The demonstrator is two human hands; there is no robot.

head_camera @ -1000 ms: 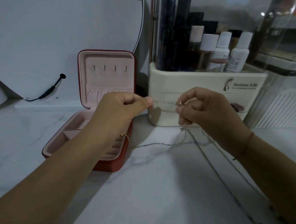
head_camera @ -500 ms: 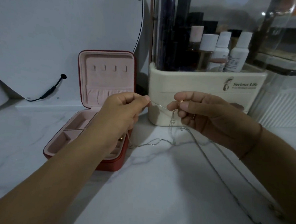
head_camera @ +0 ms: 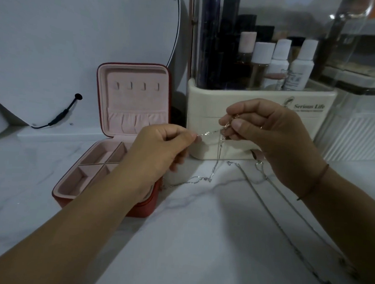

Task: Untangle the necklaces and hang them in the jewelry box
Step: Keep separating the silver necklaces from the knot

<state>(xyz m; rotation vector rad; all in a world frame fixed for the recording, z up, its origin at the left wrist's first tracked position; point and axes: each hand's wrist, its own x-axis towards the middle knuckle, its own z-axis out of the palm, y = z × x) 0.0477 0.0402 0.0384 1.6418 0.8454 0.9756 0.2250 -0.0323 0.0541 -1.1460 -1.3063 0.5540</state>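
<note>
Silver chain (head_camera: 208, 133) (nearly taut) is pinched by raised hands: left hand (head_camera: 160, 149), right hand (head_camera: 269, 133).

Dim, bluish light throughout. Underfoot of everything, white countertop (head_camera: 198, 240) with faint grey marble veins. At back left, upright, large round mirror (head_camera: 79, 38) with thin dark rim, black cable (head_camera: 62, 113) plugged in near its lower edge. To its right, cream cosmetics organizer (head_camera: 249, 97) marked "Serious Life" under a clear cover (head_camera: 350, 41), holding tall dark tubes (head_camera: 209, 41) and white-capped bottles (head_camera: 301, 67). Farthest right, clear ribbed container (head_camera: 356, 137).
</note>
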